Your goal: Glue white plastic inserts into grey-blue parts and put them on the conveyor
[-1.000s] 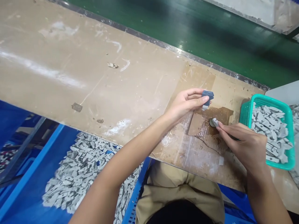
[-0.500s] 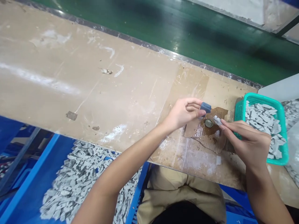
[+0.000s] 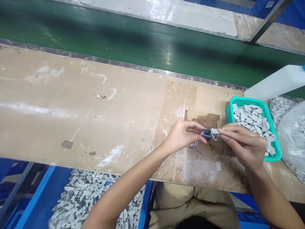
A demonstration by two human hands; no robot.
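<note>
My left hand (image 3: 184, 135) pinches a small blue-grey block (image 3: 206, 133) between thumb and fingers; a slot shows in its side. From the right, my right hand (image 3: 243, 141) grips a small light-grey plastic piece (image 3: 214, 131) at its outer end. The inner end of that piece meets the slotted side of the block; how deep it sits I cannot tell. Both hands are above a torn, wet piece of brown cardboard (image 3: 209, 152) on the bench. The metal cap seen on the cardboard earlier is hidden behind the hands.
A green basket (image 3: 277, 152) of light-grey pieces stands to the right, beside a white plastic jug (image 3: 274, 82) and a clear bag (image 3: 292, 130). Below the bench (image 3: 128, 127), a blue bin holds many grey pieces (image 3: 83, 194). A green belt (image 3: 143, 51) runs behind.
The block has turned so its slot shows, and the grey piece has come up against it. Both hands are closer together. The view has tilted up and shifted right.
</note>
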